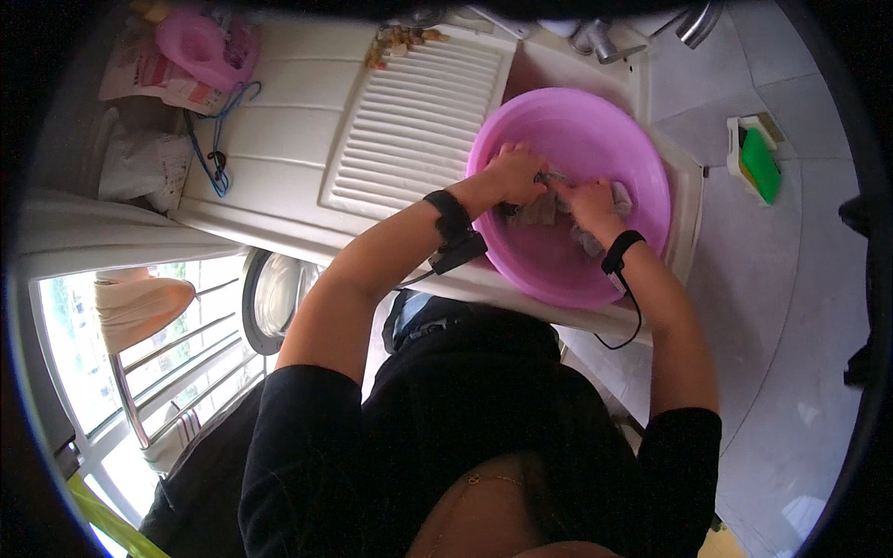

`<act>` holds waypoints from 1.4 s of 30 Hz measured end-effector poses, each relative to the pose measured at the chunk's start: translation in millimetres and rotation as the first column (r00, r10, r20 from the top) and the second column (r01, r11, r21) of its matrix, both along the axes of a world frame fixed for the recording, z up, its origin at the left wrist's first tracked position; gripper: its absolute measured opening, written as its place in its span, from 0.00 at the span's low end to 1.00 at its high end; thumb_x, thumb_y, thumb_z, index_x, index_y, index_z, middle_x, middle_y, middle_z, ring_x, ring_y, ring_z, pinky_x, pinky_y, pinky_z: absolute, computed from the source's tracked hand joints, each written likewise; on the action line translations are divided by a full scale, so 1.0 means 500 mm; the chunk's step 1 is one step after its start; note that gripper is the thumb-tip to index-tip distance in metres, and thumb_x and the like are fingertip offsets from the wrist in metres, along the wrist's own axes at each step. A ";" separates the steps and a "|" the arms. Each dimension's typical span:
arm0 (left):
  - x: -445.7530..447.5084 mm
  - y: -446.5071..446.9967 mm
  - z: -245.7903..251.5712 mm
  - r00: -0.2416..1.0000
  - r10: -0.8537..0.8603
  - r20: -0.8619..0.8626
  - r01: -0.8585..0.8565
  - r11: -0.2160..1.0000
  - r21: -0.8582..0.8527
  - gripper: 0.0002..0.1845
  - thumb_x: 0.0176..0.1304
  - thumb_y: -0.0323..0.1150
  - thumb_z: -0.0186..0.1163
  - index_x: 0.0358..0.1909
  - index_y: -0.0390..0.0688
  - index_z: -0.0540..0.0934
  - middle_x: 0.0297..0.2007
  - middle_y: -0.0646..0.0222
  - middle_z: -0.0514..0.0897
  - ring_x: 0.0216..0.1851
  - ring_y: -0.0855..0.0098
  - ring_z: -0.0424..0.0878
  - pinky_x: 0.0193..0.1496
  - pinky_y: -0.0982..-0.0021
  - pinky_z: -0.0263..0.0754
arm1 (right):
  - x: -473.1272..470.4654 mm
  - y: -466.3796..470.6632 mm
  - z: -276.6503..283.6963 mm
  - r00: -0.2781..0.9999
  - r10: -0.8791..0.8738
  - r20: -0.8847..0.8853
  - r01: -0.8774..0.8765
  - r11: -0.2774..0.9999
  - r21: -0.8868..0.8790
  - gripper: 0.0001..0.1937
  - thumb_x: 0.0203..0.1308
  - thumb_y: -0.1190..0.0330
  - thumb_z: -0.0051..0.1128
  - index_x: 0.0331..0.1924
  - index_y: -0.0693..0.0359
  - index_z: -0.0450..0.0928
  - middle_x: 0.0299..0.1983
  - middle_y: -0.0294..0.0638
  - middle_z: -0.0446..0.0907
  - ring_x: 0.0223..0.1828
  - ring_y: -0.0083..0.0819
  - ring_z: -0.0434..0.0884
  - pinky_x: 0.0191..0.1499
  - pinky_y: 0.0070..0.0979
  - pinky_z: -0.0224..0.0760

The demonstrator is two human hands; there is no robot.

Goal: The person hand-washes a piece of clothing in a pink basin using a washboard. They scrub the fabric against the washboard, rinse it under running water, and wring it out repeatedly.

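A large pink plastic basin sits in the sink in front of me. Inside it, my left hand bears down on a bunched cloth with a brownish part showing below. My right hand is close by, on pale grey cloth that also shows past its knuckles. Both hands seem to have hold of the fabric, though the fingertips are partly hidden. Whether it is one piece or several, I cannot tell. Each wrist wears a black strap with a cable.
Left of the basin lies a ribbed washboard surface, with small brownish items at its far end. A metal faucet stands behind. A green brush sits in a wall holder. Blue hangers and a pink container lie far left.
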State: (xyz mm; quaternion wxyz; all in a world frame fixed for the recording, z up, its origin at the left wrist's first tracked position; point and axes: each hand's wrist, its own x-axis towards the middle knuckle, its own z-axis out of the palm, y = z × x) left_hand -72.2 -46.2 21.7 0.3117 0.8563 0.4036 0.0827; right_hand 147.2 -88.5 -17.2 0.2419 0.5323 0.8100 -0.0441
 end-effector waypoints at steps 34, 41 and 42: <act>0.005 0.021 0.012 0.895 0.333 0.297 -0.311 0.943 -0.123 0.20 0.54 0.32 0.57 0.47 0.38 0.64 0.35 0.44 0.77 0.39 0.43 0.76 0.42 0.49 0.69 | 0.156 0.019 0.105 0.726 -0.648 -0.230 0.585 0.758 -0.287 0.20 0.63 0.60 0.49 0.56 0.59 0.70 0.52 0.53 0.74 0.52 0.47 0.74 0.50 0.38 0.68; 0.046 0.036 -0.006 0.846 0.376 0.379 -0.392 0.919 -0.036 0.27 0.56 0.36 0.58 0.54 0.35 0.63 0.48 0.37 0.70 0.50 0.37 0.69 0.52 0.46 0.66 | -0.049 -0.043 0.088 0.929 -0.147 -0.340 0.087 0.979 -0.186 0.38 0.56 0.52 0.58 0.69 0.45 0.52 0.71 0.48 0.42 0.70 0.58 0.47 0.66 0.55 0.47; 0.047 0.036 -0.009 0.881 0.367 0.299 -0.368 0.928 -0.055 0.26 0.56 0.37 0.59 0.53 0.36 0.64 0.48 0.39 0.71 0.51 0.39 0.69 0.54 0.47 0.65 | -0.061 -0.041 0.090 0.962 -0.181 -0.203 0.118 0.950 -0.291 0.40 0.55 0.51 0.59 0.70 0.44 0.49 0.72 0.46 0.38 0.70 0.59 0.44 0.66 0.59 0.45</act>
